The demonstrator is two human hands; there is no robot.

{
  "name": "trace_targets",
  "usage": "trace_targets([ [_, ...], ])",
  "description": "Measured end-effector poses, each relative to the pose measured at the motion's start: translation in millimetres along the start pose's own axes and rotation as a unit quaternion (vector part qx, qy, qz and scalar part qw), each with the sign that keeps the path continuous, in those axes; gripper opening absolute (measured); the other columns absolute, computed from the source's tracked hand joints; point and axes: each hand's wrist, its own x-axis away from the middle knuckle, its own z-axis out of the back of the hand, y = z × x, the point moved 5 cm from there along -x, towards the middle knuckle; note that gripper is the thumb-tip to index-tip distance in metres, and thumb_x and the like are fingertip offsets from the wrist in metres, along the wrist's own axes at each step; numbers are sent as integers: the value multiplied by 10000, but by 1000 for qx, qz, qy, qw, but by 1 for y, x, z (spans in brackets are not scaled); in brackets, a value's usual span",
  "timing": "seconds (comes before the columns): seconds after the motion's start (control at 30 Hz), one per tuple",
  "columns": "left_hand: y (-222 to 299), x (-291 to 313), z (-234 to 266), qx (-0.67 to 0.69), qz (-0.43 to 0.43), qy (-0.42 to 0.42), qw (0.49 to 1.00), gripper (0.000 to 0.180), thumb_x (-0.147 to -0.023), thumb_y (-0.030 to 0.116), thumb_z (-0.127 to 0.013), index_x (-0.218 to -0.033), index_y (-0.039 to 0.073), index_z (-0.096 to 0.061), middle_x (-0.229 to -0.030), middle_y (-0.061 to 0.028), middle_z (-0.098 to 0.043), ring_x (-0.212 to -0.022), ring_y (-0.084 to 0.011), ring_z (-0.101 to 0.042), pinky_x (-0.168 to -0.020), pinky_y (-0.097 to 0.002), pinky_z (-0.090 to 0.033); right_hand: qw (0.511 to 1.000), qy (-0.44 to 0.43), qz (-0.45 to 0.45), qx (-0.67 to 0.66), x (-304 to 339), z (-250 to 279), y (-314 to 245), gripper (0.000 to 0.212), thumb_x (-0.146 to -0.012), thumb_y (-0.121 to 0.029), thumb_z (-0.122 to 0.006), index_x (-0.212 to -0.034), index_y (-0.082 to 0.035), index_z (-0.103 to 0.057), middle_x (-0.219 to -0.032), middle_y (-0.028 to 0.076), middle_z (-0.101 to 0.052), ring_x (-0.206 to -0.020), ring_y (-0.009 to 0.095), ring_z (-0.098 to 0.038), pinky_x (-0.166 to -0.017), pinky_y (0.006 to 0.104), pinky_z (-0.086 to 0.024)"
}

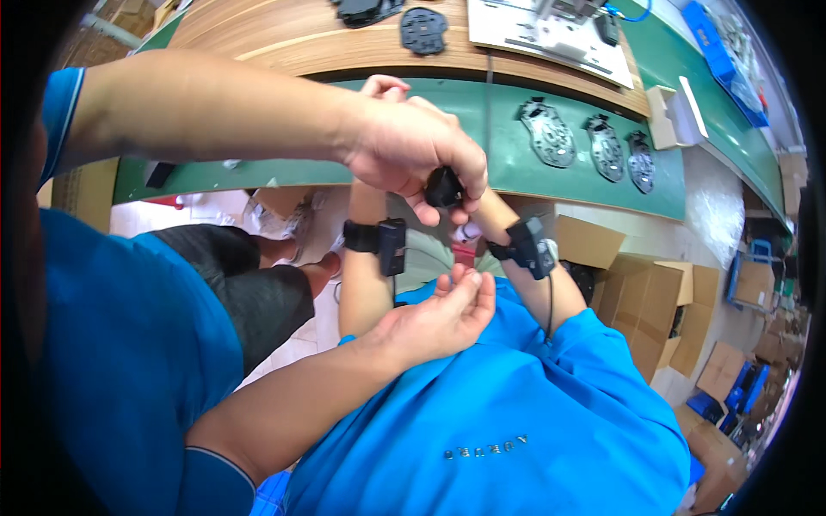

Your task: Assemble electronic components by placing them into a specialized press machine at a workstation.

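Green worktop (pixel 508 155) ahead; co-worker's hand (pixel 411 150) pinches a rounded black piece (pixel 444 187), likely light, rigid, best edge-held; wearer's hands (pixel 385 87) mostly hidden, grip unclear.

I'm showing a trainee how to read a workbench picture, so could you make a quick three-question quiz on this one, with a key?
1. Count: how many moulded plates lie on the green table to the right of the hands?
2. True or false: the co-worker's upper hand is holding a white box.
3. Short answer: what is strapped around each of the camera wearer's forearms?

Key:
1. Three.
2. False; it holds a small black piece.
3. A black, boxy device on a strap.
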Motion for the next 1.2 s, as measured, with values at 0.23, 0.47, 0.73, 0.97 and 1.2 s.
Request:
trace_targets([
  [0.23, -1, -7, -4, -84, -95, 28, 991, 206, -1060, 107, -490, -1153, -27, -616, -1100, -89, -651, -1035, -172, -661, -934, -306, -560, 998, 15, 26, 53, 25, -1, 20, 136, -968, -106, -583, -1010, -5, -663, -778, 219, -688, -679, 269, -698, -639, 375, -525],
  [0.47, -16, -58, -19, -156, -156, 22, 975, 315, -1085, 261, -559, -1141, -48, -566, -1043, -101, -660, -929, -178, -705, -904, -312, -600, 998, 34, 30, 49, 30, -3, 21, 134, -965, -108, -584, -1005, -7, -662, -779, 223, -686, -681, 289, -701, -639, 383, -528],
  [0.73, -2, -67, -20, -233, -207, 7, 950, 522, -1002, 465, -685, -1025, -48, -594, -921, -128, -674, -835, -236, -719, -835, -376, -636, 998, 52, 27, -10, 22, -11, 16, 132, -961, -112, -585, -998, -10, -660, -779, 227, -684, -685, 311, -704, -639, 391, -530],
  [0.97, -4, -64, -17, -250, -249, -23, 935, 618, -979, 531, -684, -1105, -64, -573, -996, -148, -686, -909, -249, -734, -842, -355, -631, 989, 98, 50, -95, 4, -11, 2, 130, -958, -114, -585, -992, -12, -659, -780, 231, -682, -688, 330, -707, -639, 399, -532],
  [1.2, -45, -57, 28, -151, -70, 161, 973, 349, -1017, 276, -666, -1133, -33, -553, -1101, -80, -561, -991, -160, -619, -898, -313, -580, 981, 58, -20, -182, -12, -14, 6, 117, -972, -99, -589, -966, 8, -636, -712, 163, -641, -603, 179, -576, -581, 346, -468],
])
